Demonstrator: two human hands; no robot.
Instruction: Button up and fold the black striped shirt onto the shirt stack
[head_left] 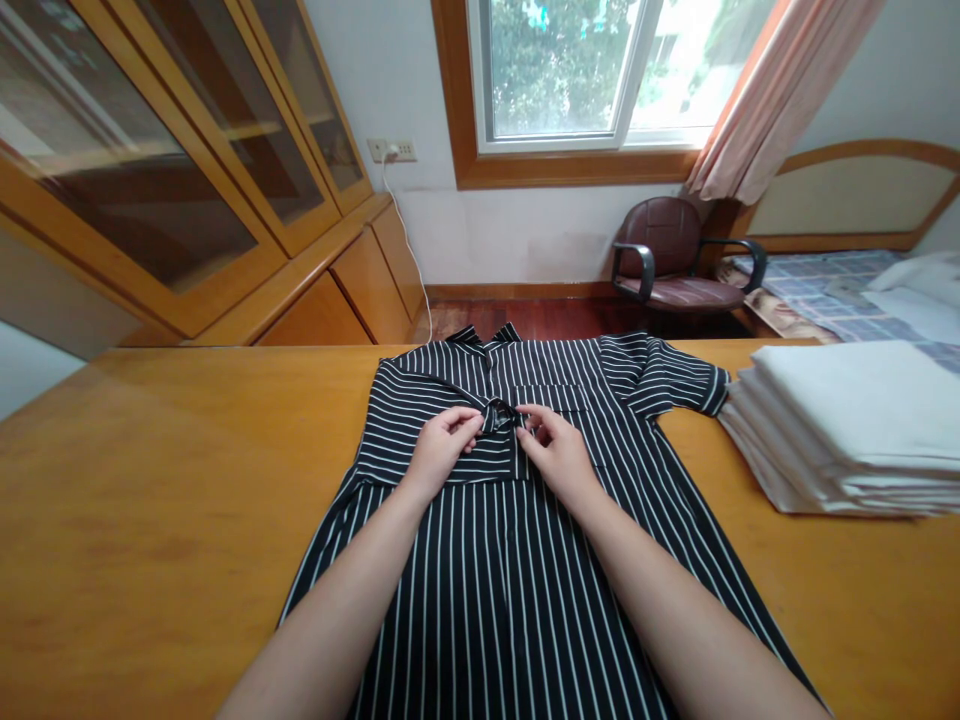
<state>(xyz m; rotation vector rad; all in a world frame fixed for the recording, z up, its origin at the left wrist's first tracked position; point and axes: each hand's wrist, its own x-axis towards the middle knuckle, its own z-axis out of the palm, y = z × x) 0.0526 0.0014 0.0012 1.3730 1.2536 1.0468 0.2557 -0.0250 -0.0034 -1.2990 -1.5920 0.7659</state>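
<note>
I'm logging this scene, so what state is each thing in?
Striped shirt: laid out, one sleeve folded inward
Left hand: fingers pinching that sleeve's end
Right hand: fingers at it, grip unclear
White cloths: folded, stacked
Glass cabinet doors: closed
Curtain: gathered aside
Plug: in socket
Window: unclear whether shut

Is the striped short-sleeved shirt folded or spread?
Partly folded. The striped shirt lies flat, but one sleeve is turned inward across its chest; the other sleeve extends outward.

This looks like a home bedroom: a bed (832,300) with plaid sheet (814,272) and arched headboard (851,205), a pink curtain (787,95), a glass-fronted cabinet (210,165).
</note>
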